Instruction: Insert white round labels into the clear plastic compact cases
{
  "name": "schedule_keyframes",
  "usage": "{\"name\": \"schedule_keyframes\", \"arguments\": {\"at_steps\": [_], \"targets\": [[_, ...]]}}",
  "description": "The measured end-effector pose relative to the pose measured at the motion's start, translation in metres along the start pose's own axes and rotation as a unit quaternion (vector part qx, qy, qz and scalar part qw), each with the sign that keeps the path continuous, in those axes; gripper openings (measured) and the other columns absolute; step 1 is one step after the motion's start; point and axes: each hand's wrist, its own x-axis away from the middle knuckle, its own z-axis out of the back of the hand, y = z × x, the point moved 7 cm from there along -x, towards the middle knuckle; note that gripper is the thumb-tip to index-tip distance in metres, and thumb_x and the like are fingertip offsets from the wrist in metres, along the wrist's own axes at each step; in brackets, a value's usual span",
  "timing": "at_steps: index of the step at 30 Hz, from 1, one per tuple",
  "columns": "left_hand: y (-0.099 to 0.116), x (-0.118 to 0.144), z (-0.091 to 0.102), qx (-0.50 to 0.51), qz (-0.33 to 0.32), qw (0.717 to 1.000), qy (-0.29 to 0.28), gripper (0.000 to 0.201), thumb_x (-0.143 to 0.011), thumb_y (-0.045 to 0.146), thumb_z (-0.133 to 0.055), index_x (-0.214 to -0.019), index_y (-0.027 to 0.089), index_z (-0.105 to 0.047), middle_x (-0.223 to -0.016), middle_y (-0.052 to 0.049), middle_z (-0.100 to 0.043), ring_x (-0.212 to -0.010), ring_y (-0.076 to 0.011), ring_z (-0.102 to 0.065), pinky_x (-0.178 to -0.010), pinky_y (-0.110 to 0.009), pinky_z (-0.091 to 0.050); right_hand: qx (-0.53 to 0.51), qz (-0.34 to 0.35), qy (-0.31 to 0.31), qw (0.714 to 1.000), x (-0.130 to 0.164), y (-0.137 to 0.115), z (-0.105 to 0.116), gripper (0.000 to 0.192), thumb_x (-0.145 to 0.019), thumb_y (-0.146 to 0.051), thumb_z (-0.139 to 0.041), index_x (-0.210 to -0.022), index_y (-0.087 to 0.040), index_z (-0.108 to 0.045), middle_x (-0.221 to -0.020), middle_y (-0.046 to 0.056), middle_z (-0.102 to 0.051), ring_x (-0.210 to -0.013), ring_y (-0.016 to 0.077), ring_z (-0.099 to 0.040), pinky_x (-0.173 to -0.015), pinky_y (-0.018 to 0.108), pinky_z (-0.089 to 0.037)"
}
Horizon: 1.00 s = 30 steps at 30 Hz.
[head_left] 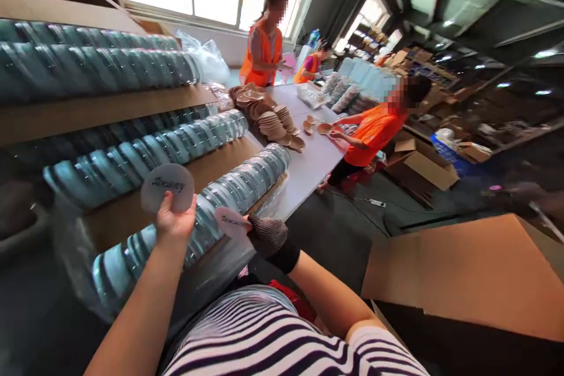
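Observation:
My left hand is bare and closed on a round whitish disc with dark script lettering, its thumb pressed on the face. Below and to the right, my right hand wears a dark mesh glove and grips a second, pinkish lettered disc by its edge. Both discs are held apart, above long rows of clear plastic-wrapped round items. The nearest row runs just behind my hands, and another row lies beyond it, with brown cardboard between them.
Brown paddle-shaped pieces are heaped on the white table. A person in an orange vest stands behind it; another in an orange shirt holds a brown piece at right. A large cardboard box stands to my right.

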Motion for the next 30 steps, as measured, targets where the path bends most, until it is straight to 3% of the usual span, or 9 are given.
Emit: {"name": "schedule_keyframes", "arguments": {"at_steps": [4,10,14,17,20,26,28,30], "targets": [[-0.004,0.0,0.002,0.056,0.02,0.998,0.026,0.013,-0.091,0.016,-0.056,-0.094,0.022,-0.067,-0.116,-0.002,-0.074,-0.126,-0.0168,-0.059,-0.117,-0.048,-0.034,0.065,-0.042,-0.031,0.997,0.003,0.005,-0.009,0.04,-0.096,-0.036,-0.042,-0.128,-0.022,-0.064,-0.102,0.012,-0.075,-0.089,0.0241,-0.07,-0.073,0.027,-0.046],[-0.006,-0.01,0.001,0.085,0.008,0.996,-0.001,0.028,-0.09,0.014,-0.058,-0.117,0.02,-0.065,-0.123,-0.008,-0.071,-0.121,-0.0204,-0.063,-0.109,-0.046,-0.044,0.085,0.029,-0.067,0.994,-0.037,-0.021,-0.041,0.039,-0.101,-0.035,-0.035,-0.123,-0.018,-0.062,-0.095,0.013,-0.074,-0.085,0.0215,-0.07,-0.067,0.025,-0.041],[-0.007,-0.007,0.001,0.101,0.006,0.995,-0.014,0.029,-0.091,0.015,-0.059,-0.119,0.019,-0.064,-0.125,-0.01,-0.07,-0.122,-0.021,-0.062,-0.107,-0.044,-0.047,0.101,0.031,-0.094,0.99,-0.059,-0.032,-0.056,0.037,-0.101,-0.042,-0.038,-0.122,-0.018,-0.057,-0.094,0.011,-0.074,-0.084,0.0207,-0.07,-0.065,0.025,-0.039],[-0.007,-0.005,0.0,0.109,0.014,0.994,-0.019,0.028,-0.09,0.012,-0.059,-0.117,0.018,-0.064,-0.126,-0.009,-0.069,-0.122,-0.0221,-0.062,-0.105,-0.044,-0.049,0.098,0.026,-0.063,0.993,-0.058,-0.026,-0.053,0.035,-0.103,-0.039,-0.033,-0.116,-0.018,-0.058,-0.096,0.01,-0.074,-0.084,0.0197,-0.07,-0.064,0.025,-0.038],[-0.005,-0.003,-0.001,0.112,0.008,0.994,-0.02,0.027,-0.09,0.012,-0.06,-0.115,0.019,-0.065,-0.127,-0.008,-0.068,-0.123,-0.0228,-0.062,-0.105,-0.043,-0.049,0.094,0.024,-0.07,0.993,-0.055,-0.019,-0.057,0.03,-0.101,-0.032,-0.036,-0.113,-0.018,-0.061,-0.099,0.009,-0.074,-0.087,0.019,-0.07,-0.065,0.025,-0.038],[-0.007,0.001,0.0,0.094,0.01,0.995,-0.019,0.031,-0.088,0.012,-0.062,-0.118,0.02,-0.064,-0.128,-0.008,-0.068,-0.124,-0.0225,-0.06,-0.106,-0.041,-0.049,0.095,0.014,-0.096,0.991,-0.063,-0.018,-0.085,0.029,-0.099,-0.027,-0.038,-0.109,-0.016,-0.064,-0.1,0.013,-0.073,-0.092,0.022,-0.069,-0.072,0.027,-0.042],[-0.007,0.002,0.0,0.091,0.007,0.995,-0.027,0.034,-0.087,0.012,-0.063,-0.12,0.021,-0.063,-0.129,-0.008,-0.067,-0.124,-0.0228,-0.061,-0.107,-0.042,-0.049,0.024,0.008,-0.098,0.995,-0.064,-0.019,-0.095,0.03,-0.099,-0.029,-0.038,-0.105,-0.015,-0.064,-0.096,0.016,-0.072,-0.089,0.0222,-0.068,-0.073,0.028,-0.044],[-0.007,0.003,0.001,0.09,0.002,0.995,-0.033,0.034,-0.087,0.012,-0.063,-0.12,0.021,-0.063,-0.131,-0.008,-0.066,-0.125,-0.0233,-0.06,-0.107,-0.044,-0.048,-0.136,-0.003,-0.118,0.984,-0.061,-0.02,-0.103,0.031,-0.098,-0.035,-0.041,-0.107,-0.016,-0.063,-0.088,0.013,-0.071,-0.079,0.02,-0.067,-0.068,0.028,-0.046]]}}
